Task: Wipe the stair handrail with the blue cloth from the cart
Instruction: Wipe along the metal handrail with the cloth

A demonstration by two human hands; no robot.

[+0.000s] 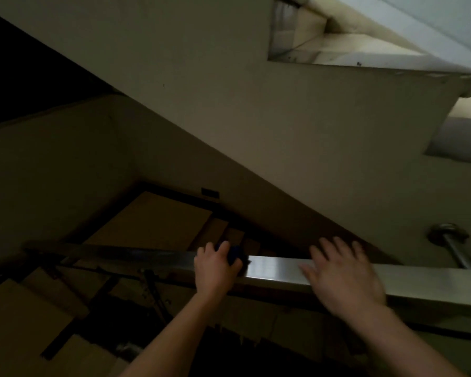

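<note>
A flat, square-edged metal handrail (272,269) runs across the lower part of the head view, sloping down to the left into the dark. My left hand (215,268) is curled over the rail and grips the blue cloth (235,254), which is mostly hidden under my fingers. My right hand (340,273) lies further right on the rail with its fingers spread and straight, and it holds nothing.
The stairwell is dim. Brown stair treads and a landing (150,221) lie below the rail. A beige wall (256,131) rises behind, with a round wall bracket and tube (449,240) at the right. Brighter stairs show at the top right.
</note>
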